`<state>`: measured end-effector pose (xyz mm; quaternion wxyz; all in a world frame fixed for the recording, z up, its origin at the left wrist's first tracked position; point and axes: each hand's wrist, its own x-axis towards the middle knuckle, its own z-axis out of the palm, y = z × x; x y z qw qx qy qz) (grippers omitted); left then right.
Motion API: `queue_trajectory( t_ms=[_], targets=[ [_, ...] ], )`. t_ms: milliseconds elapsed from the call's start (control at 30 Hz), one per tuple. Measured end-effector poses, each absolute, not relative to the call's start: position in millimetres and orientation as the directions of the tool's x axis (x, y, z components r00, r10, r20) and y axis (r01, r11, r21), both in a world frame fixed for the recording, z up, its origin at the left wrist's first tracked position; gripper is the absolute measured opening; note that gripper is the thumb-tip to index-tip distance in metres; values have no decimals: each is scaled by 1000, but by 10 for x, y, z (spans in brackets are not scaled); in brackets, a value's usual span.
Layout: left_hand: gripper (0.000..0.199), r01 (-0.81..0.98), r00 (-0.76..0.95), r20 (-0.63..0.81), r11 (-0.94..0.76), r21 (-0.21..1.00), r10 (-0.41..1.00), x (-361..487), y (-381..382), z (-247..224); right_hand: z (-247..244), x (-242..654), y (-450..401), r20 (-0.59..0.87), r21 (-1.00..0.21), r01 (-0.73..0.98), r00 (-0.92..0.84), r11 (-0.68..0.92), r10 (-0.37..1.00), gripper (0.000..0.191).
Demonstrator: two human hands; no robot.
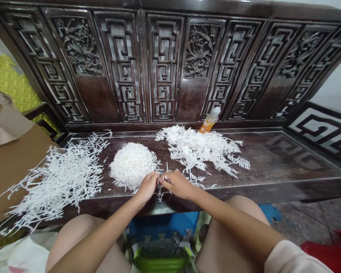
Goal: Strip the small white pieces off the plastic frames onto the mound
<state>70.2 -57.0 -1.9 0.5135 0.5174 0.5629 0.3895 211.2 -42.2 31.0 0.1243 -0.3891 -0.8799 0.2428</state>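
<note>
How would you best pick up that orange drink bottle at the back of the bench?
Wrap a hand around the middle of the orange drink bottle, coming from above and in front. It stands tilted close to the carved backrest, and the white branched sprigs lie right before it.

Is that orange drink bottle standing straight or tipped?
Tipped: the orange plastic bottle slants rightward, its white cap toward the carved dark wooden backrest.
</note>
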Motion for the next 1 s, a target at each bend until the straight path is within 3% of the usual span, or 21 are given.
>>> queue_trajectory(
  t_ms=[133,367,600,1000],
  targets=[
    [24,188,150,-179,150,971,972,685,-560,27,305,2111,-414,69,-490,644,-643,587,763,24],
    [29,381,251,-29,-71,922,968,666,-590,90,286,2126,-395,95,-397,691,-624,604,776,24],
    [26,465,182,139,-210,860,973,695,-618,61,306,2156,-366,83,-446,692,-600,568,795,27],
    [27,670,129,246,-268,693,961,756,-639,78,325,2106,-373,64,-431,744,-539,510,840,31]
  ],
)
